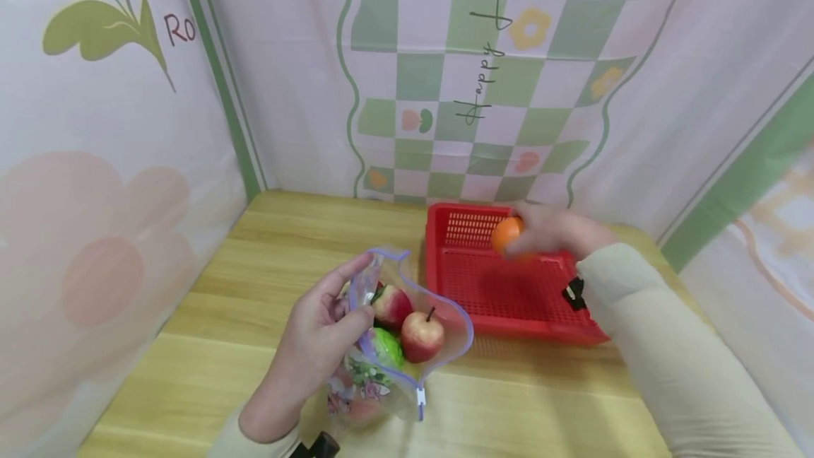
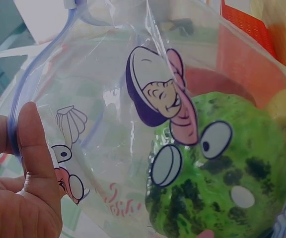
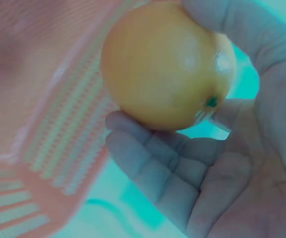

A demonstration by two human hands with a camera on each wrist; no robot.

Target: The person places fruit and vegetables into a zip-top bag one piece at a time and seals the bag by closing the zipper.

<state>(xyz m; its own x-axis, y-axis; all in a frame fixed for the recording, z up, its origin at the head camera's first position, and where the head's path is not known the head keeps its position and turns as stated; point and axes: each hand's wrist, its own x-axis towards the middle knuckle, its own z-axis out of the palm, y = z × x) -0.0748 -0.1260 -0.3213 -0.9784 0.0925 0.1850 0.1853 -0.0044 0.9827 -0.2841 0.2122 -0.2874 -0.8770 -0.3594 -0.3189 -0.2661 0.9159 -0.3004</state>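
My left hand [image 1: 321, 338] pinches the rim of a clear zip bag [image 1: 448, 352] printed with cartoon figures. Inside the bag lie two red-and-yellow fruits, one an apple [image 1: 422, 337] with a stem, and a green, bumpy, dark-spotted fruit or vegetable [image 2: 217, 173]. The bag's mouth gapes toward the right. Over the red plastic basket [image 1: 509, 324], my right hand [image 1: 550, 228] grips an orange [image 3: 163, 67] between thumb and fingers. A small green stem mark shows on the orange in the right wrist view.
Both the bag and the basket are on a light wooden table [image 1: 210, 345], the basket at the back right. A patterned cloth [image 1: 305, 90] hangs behind the table and along both sides.
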